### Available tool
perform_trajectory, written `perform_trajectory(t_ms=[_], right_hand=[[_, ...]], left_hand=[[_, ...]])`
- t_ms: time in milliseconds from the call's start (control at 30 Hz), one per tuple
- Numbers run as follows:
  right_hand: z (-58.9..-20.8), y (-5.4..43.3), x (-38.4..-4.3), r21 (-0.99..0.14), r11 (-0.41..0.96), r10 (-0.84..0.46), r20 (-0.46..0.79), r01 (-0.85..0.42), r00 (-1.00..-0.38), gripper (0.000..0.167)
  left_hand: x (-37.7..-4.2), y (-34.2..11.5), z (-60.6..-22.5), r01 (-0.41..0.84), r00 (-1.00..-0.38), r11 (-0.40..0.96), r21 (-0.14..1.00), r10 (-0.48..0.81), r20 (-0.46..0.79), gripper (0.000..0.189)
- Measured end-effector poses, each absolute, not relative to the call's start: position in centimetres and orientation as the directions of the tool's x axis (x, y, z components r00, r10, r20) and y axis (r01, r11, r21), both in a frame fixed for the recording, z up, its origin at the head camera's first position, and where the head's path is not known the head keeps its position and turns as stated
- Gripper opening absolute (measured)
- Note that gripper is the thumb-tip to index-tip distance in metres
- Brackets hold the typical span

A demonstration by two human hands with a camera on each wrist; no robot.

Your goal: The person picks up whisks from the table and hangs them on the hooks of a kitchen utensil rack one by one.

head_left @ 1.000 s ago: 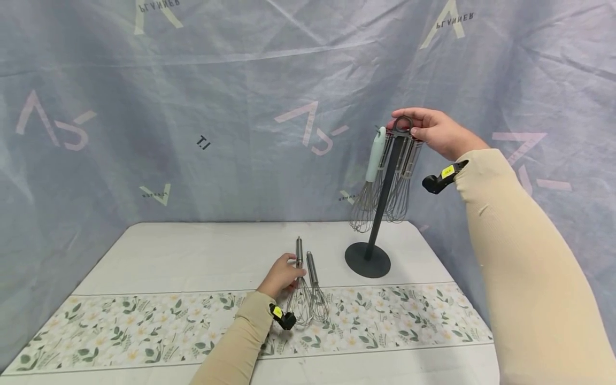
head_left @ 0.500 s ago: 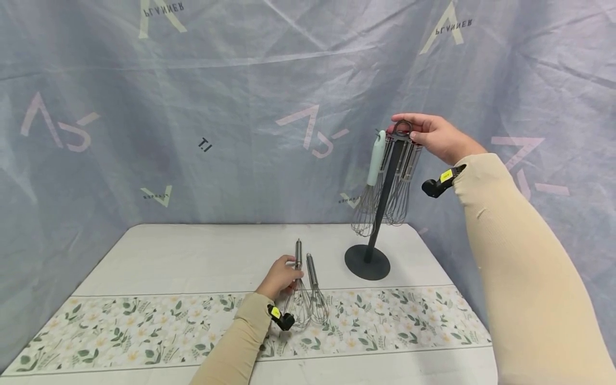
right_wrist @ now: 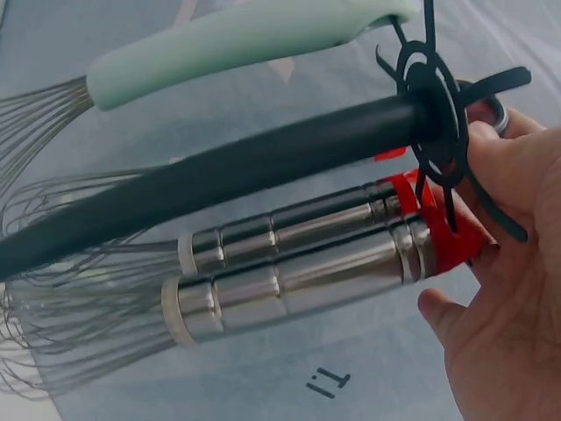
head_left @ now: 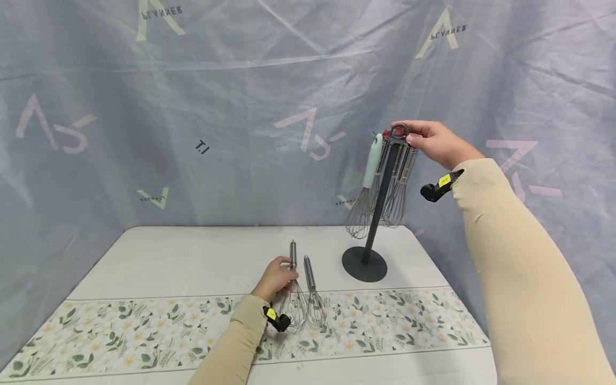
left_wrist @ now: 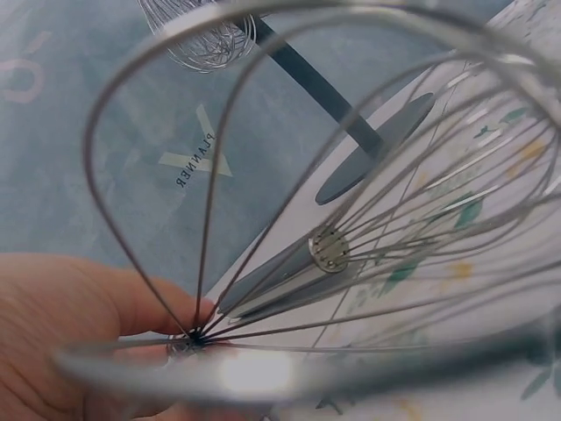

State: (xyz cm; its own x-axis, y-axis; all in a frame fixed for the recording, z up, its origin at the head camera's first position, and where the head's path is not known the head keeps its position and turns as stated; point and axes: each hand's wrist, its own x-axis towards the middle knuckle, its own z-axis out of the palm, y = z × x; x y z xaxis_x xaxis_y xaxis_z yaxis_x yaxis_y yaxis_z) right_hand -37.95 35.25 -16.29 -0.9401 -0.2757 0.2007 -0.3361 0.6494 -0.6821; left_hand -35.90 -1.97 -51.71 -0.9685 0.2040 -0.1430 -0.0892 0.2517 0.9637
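Observation:
My left hand (head_left: 278,277) grips a steel whisk (head_left: 293,254) where its handle meets the wires; those wires arch large across the left wrist view. Just right of it a second steel whisk (head_left: 309,272) lies on the table, handle pointing away. My right hand (head_left: 435,143) holds the top of a dark whisk stand (head_left: 382,208), thumb and fingers about its ring. From the stand's hooks hang a whisk with a mint-green handle (right_wrist: 237,48) and several steel ones. Red ends show on two steel handles (right_wrist: 307,272), close by the right fingers.
The stand's round base (head_left: 364,272) rests on the white table (head_left: 192,256) at the back right. A floral band (head_left: 144,331) crosses the tablecloth. Behind the table hangs a grey-blue printed curtain (head_left: 231,160).
The whisk in my left hand has shifted slightly left, widening the gap to the second whisk. My right hand stays at the stand's top. The whole view drifts a little.

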Motion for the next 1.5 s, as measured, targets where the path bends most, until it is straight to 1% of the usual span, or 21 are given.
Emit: perform_trajectory(t_ms=[100, 300, 400, 700, 967, 1067, 1267, 1500], right_hand=[[-16.4, 34.9, -38.0, -0.703, 0.619, -0.289, 0.212, -0.351, -0.934, 0.049], [-16.6, 34.9, -38.4, -0.774, 0.468, -0.368, 0.267, -0.426, -0.89, 0.052], [-16.4, 35.0, -38.7, -0.792, 0.439, -0.382, 0.264, -0.425, -0.886, 0.051], [-15.9, 35.7, -38.8, -0.789, 0.459, -0.413, 0.217, -0.408, -0.885, 0.052], [-16.5, 35.7, -38.3, -0.763, 0.478, -0.413, 0.241, -0.434, -0.878, 0.052], [-16.4, 35.5, -38.2, -0.754, 0.5, -0.396, 0.239, -0.426, -0.887, 0.052], [-16.4, 35.0, -38.0, -0.727, 0.581, -0.328, 0.203, -0.366, -0.923, 0.054], [-16.5, 34.5, -38.3, -0.686, 0.623, -0.314, 0.222, -0.377, -0.923, 0.054]], left_hand=[[-35.8, -2.0, -51.8, -0.095, -0.969, 0.243, 0.965, 0.202, -0.146, 0.058], [-36.0, -2.1, -51.9, -0.096, -0.968, 0.233, 0.968, 0.205, -0.145, 0.057], [-36.3, -2.1, -52.0, -0.095, -0.967, 0.227, 0.969, 0.209, -0.144, 0.056], [-36.5, -2.0, -52.0, -0.126, -0.96, 0.191, 0.973, 0.223, -0.168, 0.058], [-36.2, -2.1, -52.3, -0.136, -0.955, 0.18, 0.974, 0.237, -0.177, 0.057], [-36.2, -2.1, -52.3, -0.137, -0.957, 0.174, 0.975, 0.23, -0.175, 0.057], [-36.6, -2.4, -52.3, -0.16, -0.956, 0.16, 0.974, 0.221, -0.193, 0.056], [-36.6, -2.8, -51.9, -0.133, -0.967, 0.158, 0.978, 0.194, -0.163, 0.056]])
